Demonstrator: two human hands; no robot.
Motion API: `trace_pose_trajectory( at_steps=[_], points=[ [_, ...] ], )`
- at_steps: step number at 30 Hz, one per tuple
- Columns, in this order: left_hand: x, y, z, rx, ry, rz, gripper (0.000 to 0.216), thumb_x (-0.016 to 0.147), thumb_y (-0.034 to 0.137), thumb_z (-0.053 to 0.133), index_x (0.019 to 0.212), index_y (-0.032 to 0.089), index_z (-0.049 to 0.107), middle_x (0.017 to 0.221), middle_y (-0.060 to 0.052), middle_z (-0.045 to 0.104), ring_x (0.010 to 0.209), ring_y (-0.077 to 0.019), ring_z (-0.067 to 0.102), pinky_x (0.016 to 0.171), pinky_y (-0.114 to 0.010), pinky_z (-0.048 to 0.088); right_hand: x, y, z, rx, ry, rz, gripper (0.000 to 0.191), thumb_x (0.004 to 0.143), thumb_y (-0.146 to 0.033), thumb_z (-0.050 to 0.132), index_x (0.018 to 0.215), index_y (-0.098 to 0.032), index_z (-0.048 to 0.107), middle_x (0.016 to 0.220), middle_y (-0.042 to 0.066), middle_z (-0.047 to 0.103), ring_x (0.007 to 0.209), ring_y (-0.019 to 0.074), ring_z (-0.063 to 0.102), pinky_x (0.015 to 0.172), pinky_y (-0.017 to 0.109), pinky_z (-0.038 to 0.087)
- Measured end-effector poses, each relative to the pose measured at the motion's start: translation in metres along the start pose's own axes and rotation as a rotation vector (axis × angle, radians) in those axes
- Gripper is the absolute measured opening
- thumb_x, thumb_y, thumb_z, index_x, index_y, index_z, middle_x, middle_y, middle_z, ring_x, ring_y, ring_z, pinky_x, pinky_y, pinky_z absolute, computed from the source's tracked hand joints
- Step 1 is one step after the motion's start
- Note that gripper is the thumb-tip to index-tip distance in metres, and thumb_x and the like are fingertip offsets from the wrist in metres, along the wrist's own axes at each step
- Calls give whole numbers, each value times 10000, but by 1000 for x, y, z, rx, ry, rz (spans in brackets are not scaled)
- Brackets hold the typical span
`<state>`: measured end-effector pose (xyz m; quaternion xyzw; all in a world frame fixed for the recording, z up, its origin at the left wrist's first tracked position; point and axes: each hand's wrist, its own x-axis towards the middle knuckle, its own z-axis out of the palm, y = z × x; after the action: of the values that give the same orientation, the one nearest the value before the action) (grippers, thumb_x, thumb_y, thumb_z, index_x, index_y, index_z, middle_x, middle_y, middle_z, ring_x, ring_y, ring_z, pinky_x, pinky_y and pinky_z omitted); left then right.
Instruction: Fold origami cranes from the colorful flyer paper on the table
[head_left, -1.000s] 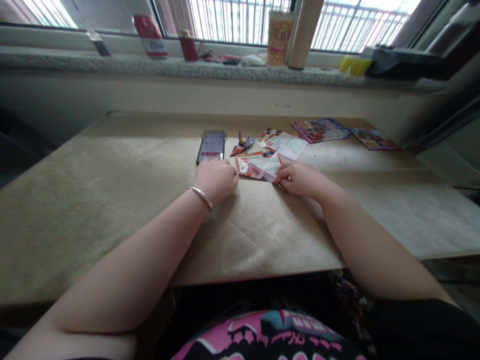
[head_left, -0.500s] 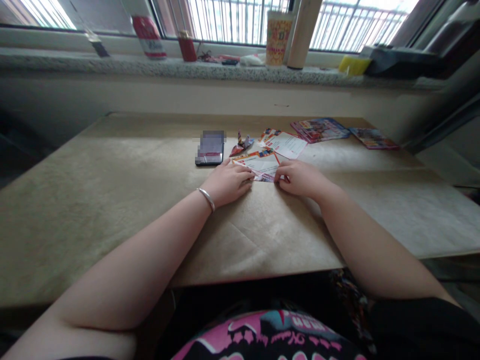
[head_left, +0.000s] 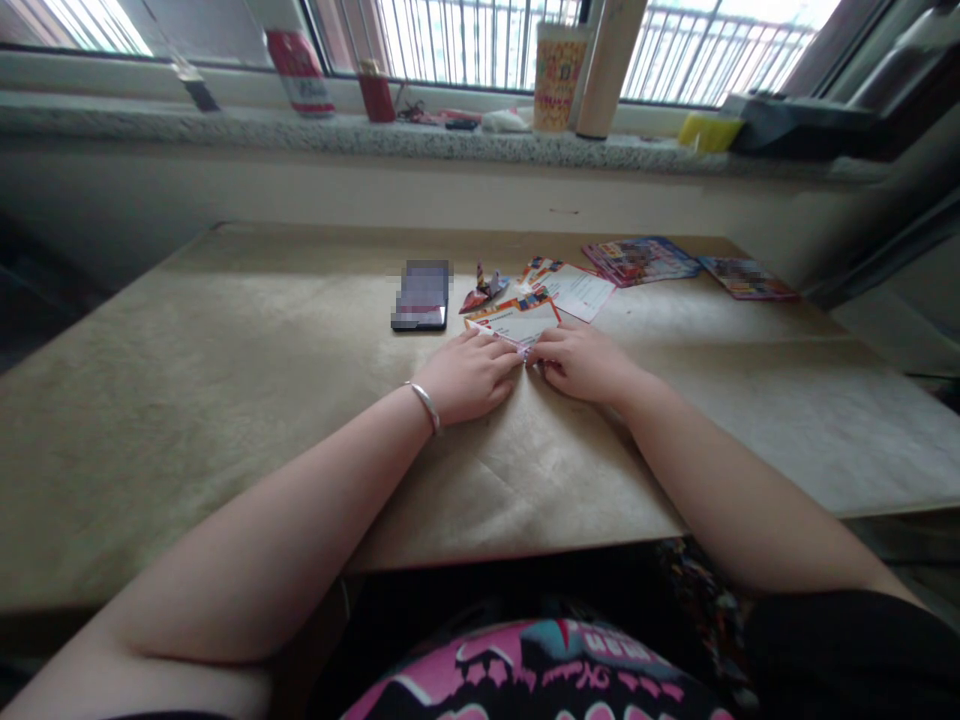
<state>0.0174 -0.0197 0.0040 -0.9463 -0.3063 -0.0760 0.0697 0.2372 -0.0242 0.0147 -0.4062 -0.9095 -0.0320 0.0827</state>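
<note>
A printed paper leaflet [head_left: 516, 320], partly folded, lies on the brown paper-covered table [head_left: 225, 380]. My left hand [head_left: 472, 375], with a silver bracelet on the wrist, presses its fingers down on the leaflet's near left edge. My right hand [head_left: 577, 362] pinches the near right edge, fingertips almost meeting those of the left. A small folded paper crane [head_left: 482, 287] stands just behind the leaflet. A dark phone [head_left: 421, 296] lies to the left of it.
Another leaflet [head_left: 574, 287] lies behind, with a stack of colourful leaflets [head_left: 641, 258] and one more [head_left: 746, 278] at the far right. The window sill [head_left: 337, 135] holds a paper cup [head_left: 559, 75], a red can [head_left: 300, 70] and small items.
My left hand moved right from beside the phone onto the leaflet. Both hands came together at its near edge, and the paper has been folded smaller.
</note>
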Motion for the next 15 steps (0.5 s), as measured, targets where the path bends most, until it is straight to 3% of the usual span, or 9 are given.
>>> trace_pose_trajectory(
  at_steps=[15],
  points=[
    [4, -5, 4, -17, -7, 23, 384, 947, 319, 443, 1282, 184, 573, 1336, -94, 569, 1176, -270, 521, 1050, -428, 393, -5, 7, -14, -82, -113, 70, 336, 833, -152, 489, 1010, -263, 752, 1026, 39, 725, 914, 209, 610, 791, 313, 407]
  ],
)
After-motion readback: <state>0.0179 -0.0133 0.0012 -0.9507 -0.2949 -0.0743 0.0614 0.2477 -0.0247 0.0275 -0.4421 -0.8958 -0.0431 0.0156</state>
